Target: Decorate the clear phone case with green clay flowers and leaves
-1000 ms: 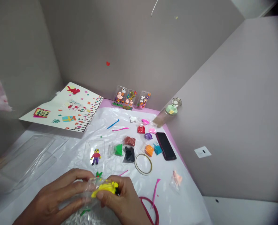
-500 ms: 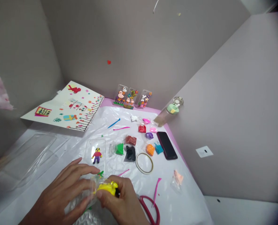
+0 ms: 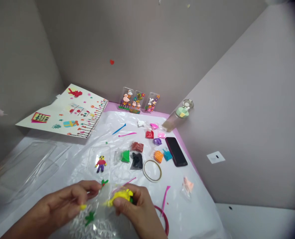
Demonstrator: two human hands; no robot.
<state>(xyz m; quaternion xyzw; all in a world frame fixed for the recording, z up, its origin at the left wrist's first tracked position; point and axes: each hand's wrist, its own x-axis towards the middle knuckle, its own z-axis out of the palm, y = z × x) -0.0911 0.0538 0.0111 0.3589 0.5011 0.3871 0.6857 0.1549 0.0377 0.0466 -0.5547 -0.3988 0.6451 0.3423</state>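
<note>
My right hand (image 3: 140, 205) pinches a clear plastic bag with a lump of yellow clay (image 3: 121, 196) in it. To its left, my left hand (image 3: 60, 204) is closed on a small bit of yellow clay (image 3: 83, 207) at its fingertips. Beneath the hands lies a clear, faceted textured surface (image 3: 97, 229) bearing a green clay leaf shape (image 3: 89, 218). A second green clay piece with red on it (image 3: 104, 183) shows just beyond the left fingertips. Past the hands, a clear phone case (image 3: 91, 157) carries a clay figure (image 3: 101, 164) in red and purple.
Bagged clay lumps, including green (image 3: 125, 156), black (image 3: 137, 160) and orange (image 3: 158, 156), lie mid-table. Around them are a tape roll (image 3: 159, 174), a phone (image 3: 176, 152), red-handled scissors (image 3: 165, 220) and pink modelling tools (image 3: 165, 199). A bottle (image 3: 173, 121), decorated cases (image 3: 151, 102) and an open sketchbook (image 3: 62, 113) stand farther back.
My left hand has drawn away leftward from the bag, a small bit of yellow clay now at its fingertips. The right hand keeps hold of the bagged clay. The view has shifted slightly.
</note>
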